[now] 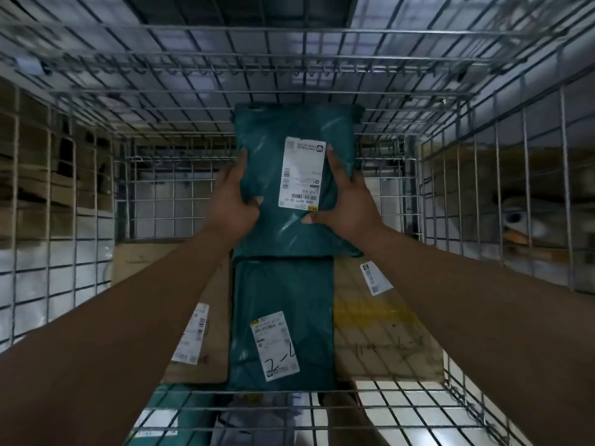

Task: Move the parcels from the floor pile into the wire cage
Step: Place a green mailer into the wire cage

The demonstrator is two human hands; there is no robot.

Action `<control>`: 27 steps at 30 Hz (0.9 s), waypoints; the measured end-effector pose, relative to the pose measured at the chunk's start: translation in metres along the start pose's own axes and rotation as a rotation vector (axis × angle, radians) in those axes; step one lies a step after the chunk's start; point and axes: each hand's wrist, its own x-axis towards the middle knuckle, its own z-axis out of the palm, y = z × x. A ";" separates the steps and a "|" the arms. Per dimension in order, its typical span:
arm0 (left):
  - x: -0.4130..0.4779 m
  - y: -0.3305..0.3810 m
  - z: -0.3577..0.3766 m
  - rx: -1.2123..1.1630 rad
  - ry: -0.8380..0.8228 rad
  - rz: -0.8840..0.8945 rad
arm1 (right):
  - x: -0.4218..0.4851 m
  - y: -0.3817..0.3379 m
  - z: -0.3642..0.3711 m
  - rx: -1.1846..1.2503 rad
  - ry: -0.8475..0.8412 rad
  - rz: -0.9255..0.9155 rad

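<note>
Parcel going down inside the cage

I hold a teal poly-bag parcel [267, 146] inside the wire cage [467, 175], near its far wall. My left hand [233, 194] and right hand [349, 202] clamp its two long edges, and my fingers [335, 165] curl round the bag with the thumbs pressed on its face. I grip both sides because the bag is soft and would fold if I held it by one edge. I keep the label side toward me so it will lie face up like the rest.

Below it a second teal parcel [283, 291] already lies flat between two cardboard boxes, one on the left [138, 262] and one on the right [386, 333]. I judge the free spot is just beyond that one.

The white shipping label [302, 173] on my parcel carries barcodes, a square code and small print that is too blurred to read. The lower parcel's label [277, 346] has a hand-drawn mark that looks like "7-2" seen upside down. The box labels are unreadable.
</note>
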 end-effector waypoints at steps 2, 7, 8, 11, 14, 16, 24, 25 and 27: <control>-0.004 -0.006 0.000 -0.029 -0.001 -0.027 | -0.001 0.000 0.005 -0.037 -0.006 -0.008; -0.023 -0.026 -0.007 -0.083 0.032 -0.089 | -0.002 -0.009 0.031 -0.063 -0.022 -0.022; -0.021 -0.029 -0.009 -0.063 0.040 -0.089 | -0.001 -0.009 0.037 -0.064 -0.029 -0.003; -0.008 -0.035 -0.010 -0.020 -0.028 -0.092 | 0.001 0.000 0.049 -0.062 -0.031 0.045; 0.001 -0.038 -0.001 -0.044 -0.137 -0.066 | 0.004 0.015 0.052 -0.042 -0.035 0.080; 0.006 -0.041 0.007 0.005 -0.194 -0.062 | 0.011 0.020 0.051 -0.045 -0.071 0.106; 0.015 -0.041 0.011 0.126 -0.383 -0.101 | 0.029 0.025 0.053 -0.128 -0.141 0.154; 0.013 -0.037 0.010 0.171 -0.403 -0.111 | 0.028 0.023 0.052 -0.145 -0.152 0.156; 0.001 -0.026 0.005 0.244 -0.422 -0.150 | 0.019 0.014 0.050 -0.172 -0.149 0.168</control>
